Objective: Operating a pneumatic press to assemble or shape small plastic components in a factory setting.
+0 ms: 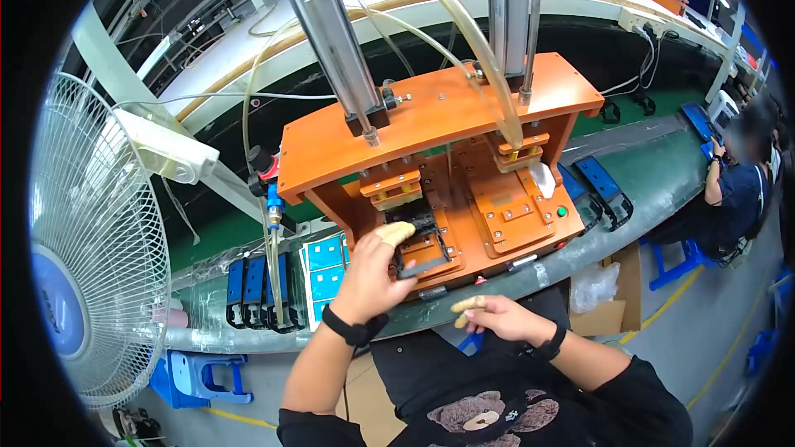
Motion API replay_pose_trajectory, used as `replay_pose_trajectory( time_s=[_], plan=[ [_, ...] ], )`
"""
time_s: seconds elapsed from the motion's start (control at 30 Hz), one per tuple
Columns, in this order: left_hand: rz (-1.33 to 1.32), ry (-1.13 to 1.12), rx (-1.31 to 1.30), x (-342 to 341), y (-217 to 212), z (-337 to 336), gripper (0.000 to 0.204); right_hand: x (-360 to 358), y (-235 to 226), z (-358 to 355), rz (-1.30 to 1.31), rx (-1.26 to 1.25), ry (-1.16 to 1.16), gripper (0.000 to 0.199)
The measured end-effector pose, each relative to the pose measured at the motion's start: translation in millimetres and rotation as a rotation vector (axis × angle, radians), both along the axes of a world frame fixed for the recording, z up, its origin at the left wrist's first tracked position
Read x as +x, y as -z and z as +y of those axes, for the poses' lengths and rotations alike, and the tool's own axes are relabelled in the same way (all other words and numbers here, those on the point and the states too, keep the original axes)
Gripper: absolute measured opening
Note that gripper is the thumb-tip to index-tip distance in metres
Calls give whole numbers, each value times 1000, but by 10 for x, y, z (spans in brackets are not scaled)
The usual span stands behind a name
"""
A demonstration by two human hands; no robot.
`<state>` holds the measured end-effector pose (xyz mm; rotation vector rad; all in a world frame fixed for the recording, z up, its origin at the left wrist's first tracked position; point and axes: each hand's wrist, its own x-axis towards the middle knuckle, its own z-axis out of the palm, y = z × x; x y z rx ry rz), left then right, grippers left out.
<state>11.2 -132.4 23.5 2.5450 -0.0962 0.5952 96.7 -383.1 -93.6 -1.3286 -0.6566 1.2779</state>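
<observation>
An orange press fixture with two pneumatic cylinders stands on the green conveyor bench in front of me. My left hand, with a yellow finger cot on the forefinger, grips a black frame part sitting in the fixture's left nest. My right hand, also with finger cots, rests low near my lap in front of the fixture, fingers loosely curled; a bit of blue shows under it and I cannot tell whether it holds anything. The right nest shows an orange plate.
Black and blue frame parts stand in a row left of the fixture beside blue-white sheets. More blue parts lie on the belt to the right. A white fan is at my left. Another person sits at far right; a cardboard box stands nearby.
</observation>
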Motion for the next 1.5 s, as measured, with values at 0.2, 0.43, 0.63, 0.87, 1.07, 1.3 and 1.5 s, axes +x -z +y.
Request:
replay_pose_trajectory(
  time_s=[0.2, 0.43, 0.63, 0.87, 1.07, 1.3, 1.5],
  plan=[
    [87, -7, 169, 132, 92, 141, 55, -55, 233, -605, 32, -71, 165, 32],
    [229, 4, 225, 111, 54, 157, 66, -48, 279, -685, 14, -117, 220, 30],
    [29, -2, 203, -129, 254, 94, 72, -134, 290, -391, 8, 51, 124, 32],
    [-63, -212, 192, -823, 638, 143, 62, -174, 402, -351, -90, -63, 61, 37],
    [57, -207, 224, -847, 708, 174, 60, -270, 367, -110, -167, -101, -58, 37],
    [0, -287, -16, -1021, 719, 248, 53, -375, 179, 151, -261, -111, -189, 36],
    [21, -614, 27, -1409, 1432, 369, 48, -466, 194, 397, -328, -27, -240, 37]
  ],
)
